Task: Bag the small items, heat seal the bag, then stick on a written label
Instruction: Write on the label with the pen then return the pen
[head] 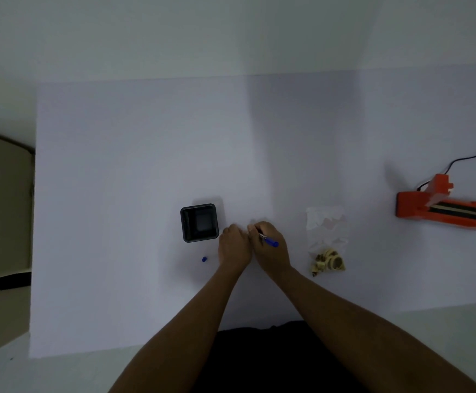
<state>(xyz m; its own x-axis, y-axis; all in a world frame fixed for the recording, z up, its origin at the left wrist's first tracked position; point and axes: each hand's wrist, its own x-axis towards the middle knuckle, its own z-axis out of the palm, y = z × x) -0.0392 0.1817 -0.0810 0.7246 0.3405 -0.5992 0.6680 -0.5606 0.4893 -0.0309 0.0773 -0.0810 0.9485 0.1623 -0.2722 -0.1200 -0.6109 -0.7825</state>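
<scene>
Near the centre of the frame the right hand [270, 248] gripped a blue pen [269, 241], fingers closed round its barrel, tip down on what was probably a small label, too pale to make out. The left hand [234, 245] pressed beside it with fingers curled, seemingly pinning the label; whether it pinched anything I cannot tell. The clear bag [327, 239], small items bunched at its lower end, lay just right of the hands. Writing well called for a steady left-hand hold and short strokes. The black tray [184, 222] sat close on the left, the pen cap [204, 259] below it; the orange heat sealer [443, 207] stood well apart at right, leaving open table above.
</scene>
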